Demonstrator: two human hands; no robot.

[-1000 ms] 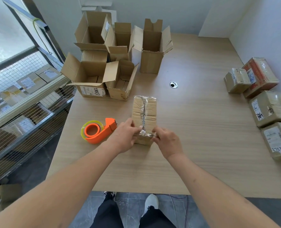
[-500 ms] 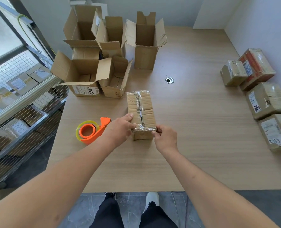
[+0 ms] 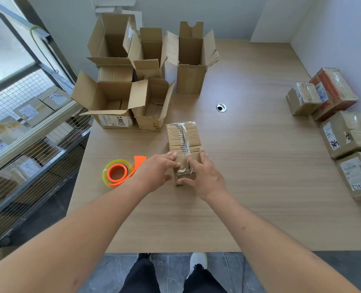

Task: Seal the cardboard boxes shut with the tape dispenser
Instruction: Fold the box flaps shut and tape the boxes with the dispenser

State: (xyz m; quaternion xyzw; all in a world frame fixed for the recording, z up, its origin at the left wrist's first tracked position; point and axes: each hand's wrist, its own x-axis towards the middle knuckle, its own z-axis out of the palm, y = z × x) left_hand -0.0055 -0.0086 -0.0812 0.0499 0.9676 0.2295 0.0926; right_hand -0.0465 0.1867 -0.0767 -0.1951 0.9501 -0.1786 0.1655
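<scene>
Cardboard box point(image 3: 183, 142), taped along its top, lies mid-surface, long axis pointing away from the person. Both hands rest flat-fingered on its near end: left hand point(image 3: 156, 172), right hand point(image 3: 205, 176). The orange tape dispenser point(image 3: 120, 172) sits just left, nearest the left hand.

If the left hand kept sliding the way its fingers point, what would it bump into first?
The left hand points right, and its fingers already touch the small taped cardboard box, so it would push against that box first.
</scene>
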